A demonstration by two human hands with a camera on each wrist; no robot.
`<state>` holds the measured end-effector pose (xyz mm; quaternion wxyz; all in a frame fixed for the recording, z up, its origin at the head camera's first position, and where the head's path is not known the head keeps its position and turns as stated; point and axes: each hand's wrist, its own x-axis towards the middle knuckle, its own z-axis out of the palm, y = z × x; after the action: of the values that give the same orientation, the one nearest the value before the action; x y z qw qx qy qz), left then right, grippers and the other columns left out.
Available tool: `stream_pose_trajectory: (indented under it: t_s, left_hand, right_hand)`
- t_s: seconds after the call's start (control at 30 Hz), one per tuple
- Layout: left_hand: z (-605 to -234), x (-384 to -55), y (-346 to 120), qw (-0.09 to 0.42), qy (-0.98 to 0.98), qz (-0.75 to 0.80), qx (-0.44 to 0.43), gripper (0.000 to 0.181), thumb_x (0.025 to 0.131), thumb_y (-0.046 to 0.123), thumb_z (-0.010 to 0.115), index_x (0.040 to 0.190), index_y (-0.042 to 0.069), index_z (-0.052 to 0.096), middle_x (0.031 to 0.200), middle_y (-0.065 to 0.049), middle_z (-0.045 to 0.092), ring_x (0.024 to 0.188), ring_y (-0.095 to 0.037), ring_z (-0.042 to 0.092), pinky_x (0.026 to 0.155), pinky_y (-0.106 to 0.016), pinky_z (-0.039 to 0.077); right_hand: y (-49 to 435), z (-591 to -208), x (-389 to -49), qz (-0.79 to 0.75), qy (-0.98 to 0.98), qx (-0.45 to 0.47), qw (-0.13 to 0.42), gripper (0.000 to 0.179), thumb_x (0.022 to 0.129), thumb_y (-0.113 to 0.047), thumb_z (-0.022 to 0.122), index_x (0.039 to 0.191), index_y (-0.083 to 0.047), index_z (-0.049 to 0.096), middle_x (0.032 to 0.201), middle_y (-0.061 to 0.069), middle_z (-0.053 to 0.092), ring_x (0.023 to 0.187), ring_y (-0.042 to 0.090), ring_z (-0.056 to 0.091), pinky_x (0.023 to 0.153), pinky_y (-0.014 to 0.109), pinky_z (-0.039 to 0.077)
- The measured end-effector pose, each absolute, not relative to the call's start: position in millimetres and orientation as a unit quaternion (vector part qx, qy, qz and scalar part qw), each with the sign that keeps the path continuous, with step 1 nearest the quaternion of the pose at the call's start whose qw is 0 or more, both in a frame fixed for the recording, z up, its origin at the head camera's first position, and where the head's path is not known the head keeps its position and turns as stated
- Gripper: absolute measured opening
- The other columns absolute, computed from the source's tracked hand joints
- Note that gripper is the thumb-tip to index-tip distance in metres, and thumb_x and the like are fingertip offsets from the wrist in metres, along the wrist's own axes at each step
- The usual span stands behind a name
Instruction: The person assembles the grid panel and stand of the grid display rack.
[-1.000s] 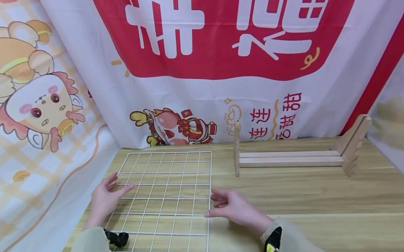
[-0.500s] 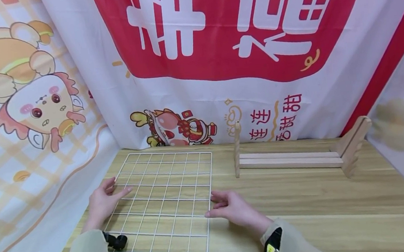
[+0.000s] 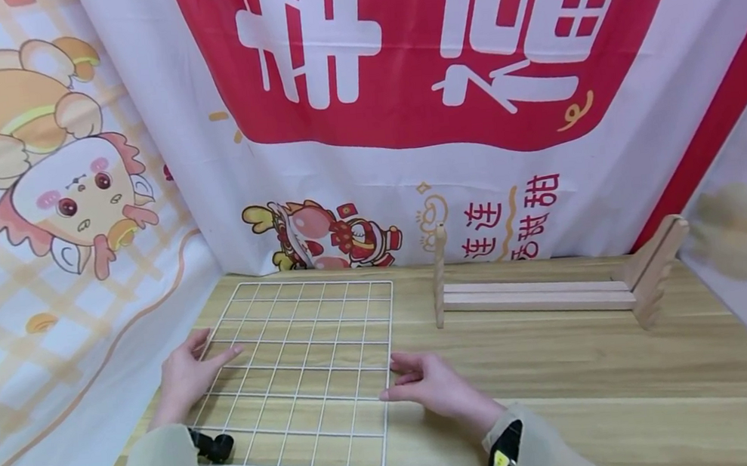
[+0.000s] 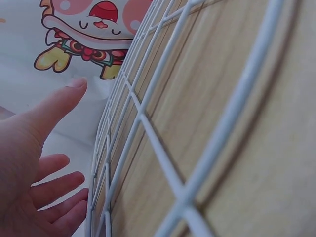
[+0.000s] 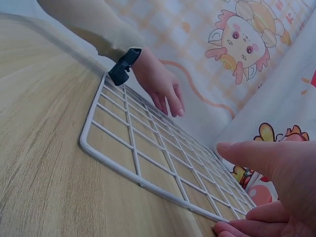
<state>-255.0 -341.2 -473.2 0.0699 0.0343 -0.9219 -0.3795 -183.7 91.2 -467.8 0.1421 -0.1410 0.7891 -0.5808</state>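
A white wire grid panel (image 3: 303, 367) lies on the wooden table. At its left edge is my left hand (image 3: 186, 370), thumb stretched over the wires and fingers at the outer side. In the left wrist view the left hand (image 4: 24, 163) has thumb and fingers spread apart, nothing gripped between them. My right hand (image 3: 434, 386) is at the panel's right edge, its fingertips close to the rim. The right wrist view shows the right hand (image 5: 291, 173) with its thumb raised above the wires and fingers low beside the rim; exact contact is unclear.
A wooden rack (image 3: 537, 295) with two upright ends joined by a low crossbar stands at the back right of the table (image 3: 565, 365). Printed cloth (image 3: 366, 165) hangs behind the table and along both sides. Black wrist cameras (image 3: 214, 445) are strapped to both sleeves.
My left hand has shifted slightly left and outward along the panel's left edge. The right hand and the panel look nearly the same.
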Motion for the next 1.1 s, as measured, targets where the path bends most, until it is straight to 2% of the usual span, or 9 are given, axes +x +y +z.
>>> stream_pose_trajectory:
  t_s: [0.33,0.6,0.73,0.93,1.1]
  left_hand:
    - [-470.5,-252.3,-334.5,0.055,-0.921,-0.383,0.03,0.098,0.086,0.056,0.077,0.151,-0.005,0.038,0.149,-0.034,0.042,0.131,-0.053,0.045,0.107,-0.064,0.039]
    - [-470.7,-252.7,-328.9,0.06,-0.93,-0.362,0.026,0.094,0.087,0.05,0.08,0.148,-0.01,0.042,0.138,-0.035,0.052,0.122,-0.05,0.055,0.099,-0.06,0.048]
    - [-469.7,-251.7,-327.5,0.057,-0.93,-0.363,0.03,0.093,0.087,0.051,0.079,0.147,-0.01,0.043,0.136,-0.034,0.055,0.12,-0.048,0.056,0.099,-0.059,0.048]
    - [-466.9,-250.3,-326.4,0.05,-0.927,-0.371,0.027,0.083,0.09,0.043,0.079,0.142,-0.013,0.047,0.137,-0.034,0.054,0.121,-0.047,0.055,0.102,-0.057,0.046]
    - [-467.2,-251.3,-327.2,0.046,-0.926,-0.375,0.026,0.078,0.091,0.036,0.079,0.141,-0.015,0.047,0.137,-0.035,0.053,0.122,-0.048,0.055,0.102,-0.056,0.046]
  right_hand:
    - [105.4,-469.3,-189.0,-0.583,0.792,-0.117,0.139,0.081,0.087,-0.024,0.083,0.147,0.011,0.043,0.14,0.025,0.056,0.114,0.031,0.063,0.102,0.047,0.05]
    - [117.1,-469.8,-189.9,-0.595,0.785,-0.09,0.143,0.079,0.087,-0.025,0.083,0.146,0.011,0.044,0.14,0.024,0.057,0.117,0.033,0.062,0.103,0.049,0.049]
    - [119.4,-468.0,-189.8,-0.603,0.779,-0.085,0.15,0.08,0.087,-0.027,0.082,0.146,0.012,0.043,0.14,0.025,0.057,0.12,0.035,0.061,0.106,0.05,0.047]
    - [119.6,-466.5,-191.0,-0.624,0.762,-0.076,0.158,0.078,0.092,-0.026,0.078,0.147,0.014,0.04,0.141,0.027,0.055,0.128,0.039,0.055,0.111,0.052,0.04]
    - [121.9,-468.8,-194.3,-0.686,0.704,-0.054,0.178,0.073,0.096,-0.021,0.072,0.146,0.018,0.037,0.141,0.031,0.053,0.13,0.035,0.053,0.11,0.044,0.043]
